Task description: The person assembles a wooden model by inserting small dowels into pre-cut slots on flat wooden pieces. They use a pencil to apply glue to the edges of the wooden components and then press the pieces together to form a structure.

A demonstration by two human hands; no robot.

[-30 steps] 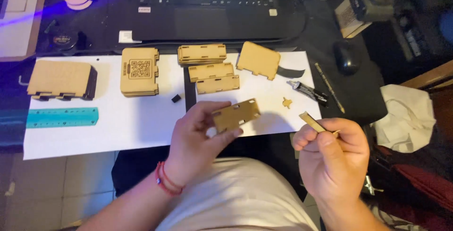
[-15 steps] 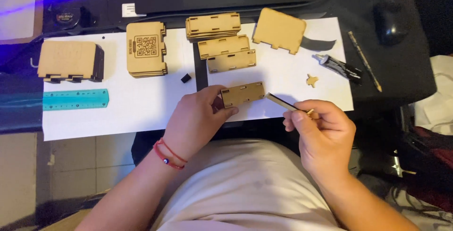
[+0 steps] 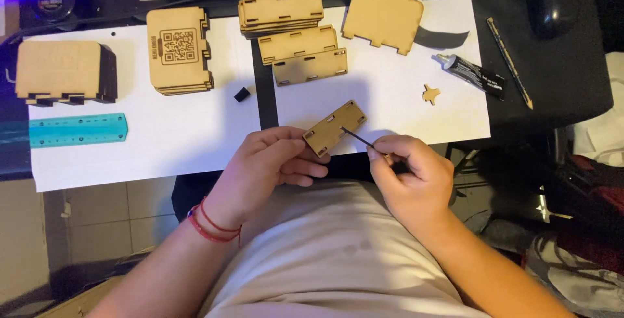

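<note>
Left hand point(image 3: 260, 162) pinches a slotted wooden panel point(image 3: 333, 127) at its lower corner, above the paper sheet's point(image 3: 162, 142) near edge; right hand point(image 3: 413, 175) grips a thin stick point(image 3: 357, 136), its tip touching the panel.

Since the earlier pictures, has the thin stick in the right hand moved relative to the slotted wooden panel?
Yes. The thin stick moved left; its tip now meets the slotted wooden panel.

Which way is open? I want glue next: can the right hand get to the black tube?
Probably yes. The right hand holds a thin stick, but the black tube lies uncovered on the white sheet up and to its right, with only a small wooden cross nearby.
</note>
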